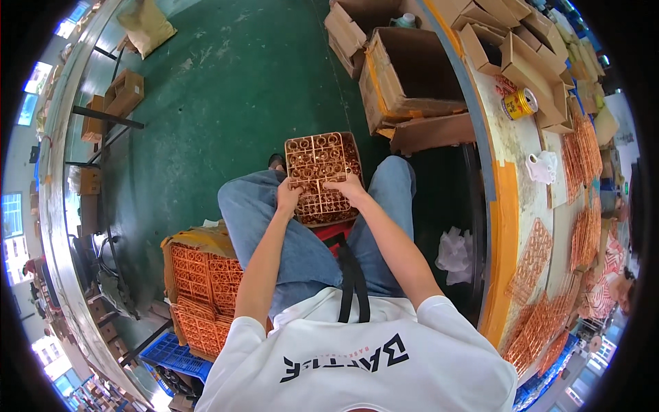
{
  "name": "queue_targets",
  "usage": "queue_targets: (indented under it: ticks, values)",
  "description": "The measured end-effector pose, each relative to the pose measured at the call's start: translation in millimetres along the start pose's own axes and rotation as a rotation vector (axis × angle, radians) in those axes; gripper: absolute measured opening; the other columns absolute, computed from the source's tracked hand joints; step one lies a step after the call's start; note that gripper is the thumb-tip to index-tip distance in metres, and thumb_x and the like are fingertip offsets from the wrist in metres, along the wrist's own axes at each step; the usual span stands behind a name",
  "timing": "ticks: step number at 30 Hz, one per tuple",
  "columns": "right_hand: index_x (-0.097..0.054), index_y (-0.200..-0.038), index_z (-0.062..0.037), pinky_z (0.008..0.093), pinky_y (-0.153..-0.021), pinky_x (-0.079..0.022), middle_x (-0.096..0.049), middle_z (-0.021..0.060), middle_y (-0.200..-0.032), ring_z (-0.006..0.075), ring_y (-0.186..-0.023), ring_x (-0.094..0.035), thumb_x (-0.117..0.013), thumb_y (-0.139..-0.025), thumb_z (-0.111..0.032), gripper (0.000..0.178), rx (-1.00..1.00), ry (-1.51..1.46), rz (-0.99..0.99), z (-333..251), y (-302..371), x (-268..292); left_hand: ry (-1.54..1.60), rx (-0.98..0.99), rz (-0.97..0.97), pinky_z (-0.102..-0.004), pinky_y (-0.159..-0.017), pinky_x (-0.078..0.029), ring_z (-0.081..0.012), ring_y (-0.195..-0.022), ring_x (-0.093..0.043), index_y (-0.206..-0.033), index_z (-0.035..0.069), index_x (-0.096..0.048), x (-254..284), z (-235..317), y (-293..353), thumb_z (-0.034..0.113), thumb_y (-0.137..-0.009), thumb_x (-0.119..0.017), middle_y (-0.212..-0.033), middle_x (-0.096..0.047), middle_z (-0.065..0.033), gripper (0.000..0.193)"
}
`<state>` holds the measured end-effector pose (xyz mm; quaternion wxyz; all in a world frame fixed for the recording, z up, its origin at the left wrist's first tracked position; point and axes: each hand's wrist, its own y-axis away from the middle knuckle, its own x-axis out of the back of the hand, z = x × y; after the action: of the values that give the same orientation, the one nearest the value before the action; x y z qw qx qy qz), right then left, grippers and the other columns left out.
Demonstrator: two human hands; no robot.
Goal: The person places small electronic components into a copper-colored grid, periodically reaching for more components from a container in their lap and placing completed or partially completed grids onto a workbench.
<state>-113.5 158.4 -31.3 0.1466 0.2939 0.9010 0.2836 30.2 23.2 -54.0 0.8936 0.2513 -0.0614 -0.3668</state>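
Between my knees, a copper-coloured lattice frame [315,158] set with rows of rings lies over an open carton [322,223]. Loose small copper-coloured pieces [352,159] show in the carton along the frame's right side. My left hand [288,195] is closed on the frame's left edge, about halfway down. My right hand [347,189] reaches over its right side, fingers bent and pressed to the frame near the middle. What lies under the right fingertips is too small to make out.
More copper-coloured frames are stacked in a carton [168,275] by my left leg, above a blue crate [175,357]. On my right, a workbench [504,206] carries frames [532,261], a yellow can [519,104] and cartons. A large open carton [384,82] stands ahead.
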Motion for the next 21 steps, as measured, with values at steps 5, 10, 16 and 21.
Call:
queue_targets:
  ticks: [5, 10, 16, 21]
  values:
    - [-0.062, -0.083, -0.0033, 0.0221, -0.054, -0.044, -0.063, 0.0023, -0.076, 0.0095, -0.063, -0.058, -0.073, -0.072, -0.005, 0.015, -0.046, -0.149, 0.008, -9.2, 3.3, 6.1, 0.178, 0.209, 0.071, -0.0326, -0.063, -0.053, -0.0167, -0.081, -0.054, -0.099, 0.004, -0.05, -4.3, 14.8, 3.4, 0.003, -0.08, -0.05, -0.092, -0.056, -0.0066, 0.019]
    - [-0.066, -0.089, -0.0016, 0.0233, -0.058, -0.045, -0.066, 0.0055, -0.08, 0.0107, -0.065, -0.06, -0.07, -0.076, -0.012, 0.017, -0.149, -0.291, -0.01, -9.7, 1.3, 6.9, 0.181, 0.331, 0.091, -0.0355, -0.071, -0.053, -0.0211, -0.099, -0.052, -0.108, 0.006, -0.051, -7.1, 20.2, 5.9, 0.012, -0.082, -0.05, -0.105, -0.053, -0.0076, 0.027]
    - [-0.063, -0.092, -0.0001, 0.0219, -0.062, -0.046, -0.065, 0.0042, -0.084, 0.009, -0.069, -0.059, -0.068, -0.078, -0.011, 0.018, 0.121, -0.13, -0.032, 4.1, -5.0, 5.2, 0.306, 0.225, -0.062, -0.0365, -0.081, -0.052, -0.0245, -0.118, -0.046, -0.116, 0.007, -0.047, -5.0, 25.0, 6.2, 0.026, -0.09, -0.052, -0.123, -0.05, -0.0097, 0.033]
    - [-0.063, -0.09, -0.0007, 0.0213, -0.061, -0.044, -0.064, 0.0026, -0.083, 0.0084, -0.07, -0.056, -0.067, -0.078, -0.007, 0.014, 0.252, -0.033, -0.004, -5.8, 0.9, 4.4, 0.532, 0.183, -0.115, -0.0317, -0.074, -0.055, -0.0237, -0.098, -0.06, -0.108, 0.007, -0.047, 2.7, 33.0, 12.4, 0.022, -0.09, -0.054, -0.114, -0.056, -0.0103, 0.024]
